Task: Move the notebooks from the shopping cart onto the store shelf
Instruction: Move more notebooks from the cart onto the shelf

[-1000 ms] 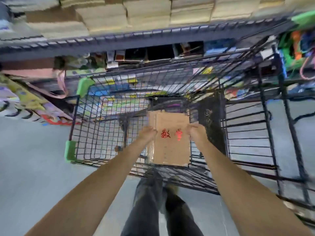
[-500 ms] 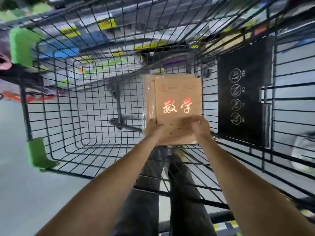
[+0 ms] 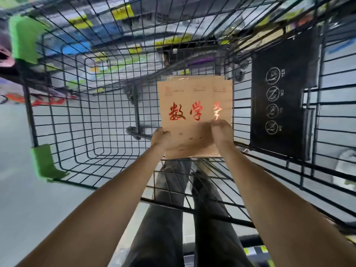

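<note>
Left hand [image 3: 160, 136] and right hand [image 3: 221, 132] grip a stack of brown notebooks [image 3: 194, 101].
The fingers curl round the stack's near corners. Its covers, with red characters facing up, fan out beyond the knuckles. Around the hands is the black wire shopping cart [image 3: 86, 122], and a black pictogram panel [image 3: 281, 108] stands just past the right hand.

Bright, even, cool-toned light fills the view, and the pale floor [image 3: 19, 199] looks washed out. Shadows are faint and soft. The red foil characters on the notebooks [image 3: 194, 135] flare with glare, strongest at the rightmost one, and a sheen glints along their top edge. The wide lens bows the wires of the shopping cart [image 3: 300, 105] outward towards the edges. The store shelf [image 3: 115, 35] beyond is smeared with blur; the centre is sharper.
</note>
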Tool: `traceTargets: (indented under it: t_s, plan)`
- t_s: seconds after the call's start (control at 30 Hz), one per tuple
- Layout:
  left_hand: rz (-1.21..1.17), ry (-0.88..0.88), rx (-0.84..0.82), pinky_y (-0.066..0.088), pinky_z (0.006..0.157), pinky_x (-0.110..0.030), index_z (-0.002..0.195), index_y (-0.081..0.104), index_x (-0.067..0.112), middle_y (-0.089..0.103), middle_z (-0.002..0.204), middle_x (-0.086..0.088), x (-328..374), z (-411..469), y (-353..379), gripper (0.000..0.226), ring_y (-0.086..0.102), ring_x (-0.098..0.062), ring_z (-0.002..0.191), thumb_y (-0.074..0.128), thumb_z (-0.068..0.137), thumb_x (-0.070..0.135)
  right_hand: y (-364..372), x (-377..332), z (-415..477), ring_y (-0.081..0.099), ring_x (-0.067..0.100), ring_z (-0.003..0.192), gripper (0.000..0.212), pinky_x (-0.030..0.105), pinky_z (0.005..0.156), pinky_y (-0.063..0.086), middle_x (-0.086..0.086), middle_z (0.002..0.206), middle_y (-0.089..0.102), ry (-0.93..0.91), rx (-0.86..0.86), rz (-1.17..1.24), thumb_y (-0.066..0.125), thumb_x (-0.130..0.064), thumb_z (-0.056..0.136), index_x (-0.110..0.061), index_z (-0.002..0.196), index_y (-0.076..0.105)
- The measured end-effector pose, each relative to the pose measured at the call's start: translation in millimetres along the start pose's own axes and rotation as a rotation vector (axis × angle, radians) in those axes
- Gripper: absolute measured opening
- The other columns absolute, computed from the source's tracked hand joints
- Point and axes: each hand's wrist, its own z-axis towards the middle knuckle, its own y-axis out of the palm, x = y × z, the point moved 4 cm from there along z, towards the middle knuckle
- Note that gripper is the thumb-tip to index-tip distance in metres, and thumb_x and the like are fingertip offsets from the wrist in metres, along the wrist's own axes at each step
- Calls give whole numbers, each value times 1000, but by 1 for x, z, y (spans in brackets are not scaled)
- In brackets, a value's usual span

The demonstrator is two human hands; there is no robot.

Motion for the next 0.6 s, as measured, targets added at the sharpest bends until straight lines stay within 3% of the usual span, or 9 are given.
traceTargets:
  t_s: [0.07,0.13,0.2,0.3,0.4,0.47,0.53,0.6]
  plan:
    - [-127,-13,9,41,68,-24,105,62,12,63,99,-7,-1,-9,-9,22,54,-20,90,45,92,7,-7,-5,-10,56,21,98,24,11,75,36,6,99,59,-29,20,-42,42,-8,95,-3,110,61]
    - [-202,7,-27,42,66,-25,108,58,16,55,99,-4,5,-21,-13,21,49,-17,93,45,94,6,-14,-9,-16,57,27,108,29,16,80,37,13,112,63,-78,-18,-73,42,-7,94,-3,115,61]
    - [-253,54,-21,42,68,-24,114,54,13,51,106,-8,11,-45,-20,24,46,-17,93,42,96,3,-26,-13,-29,54,30,116,32,24,88,40,15,121,60,-84,-79,-62,43,-4,92,-4,120,58]
    - [-343,80,-20,47,71,-22,101,49,15,54,105,-8,20,-71,-25,18,52,-15,85,40,96,1,-44,-26,-43,51,30,120,37,27,92,42,16,130,55,-95,-108,-40,44,1,91,-1,128,52]
    - [-303,137,-86,53,81,-38,115,51,18,61,105,-5,30,-101,-33,22,60,-22,91,51,94,10,-68,-48,-63,53,26,112,38,20,84,39,13,126,56,-159,-71,39,42,7,90,1,127,52]
    - [-325,175,-108,52,78,-36,123,47,17,61,106,-3,40,-123,-42,31,60,-20,90,53,93,8,-85,-64,-82,51,19,101,37,21,82,40,6,113,57,-195,-59,57,44,7,90,-4,124,54]
    - [-348,223,-99,54,81,-33,129,45,16,61,113,-3,53,-142,-51,39,59,-18,95,53,92,5,-99,-80,-98,51,16,94,34,23,80,42,1,98,59,-238,-71,88,45,8,87,-15,109,57]
    - [-375,272,-61,55,77,-32,123,51,14,62,108,-3,69,-169,-65,31,59,-14,88,51,93,9,-118,-97,-118,56,19,95,27,28,84,46,1,93,61,-291,-58,119,46,5,85,-19,86,58]
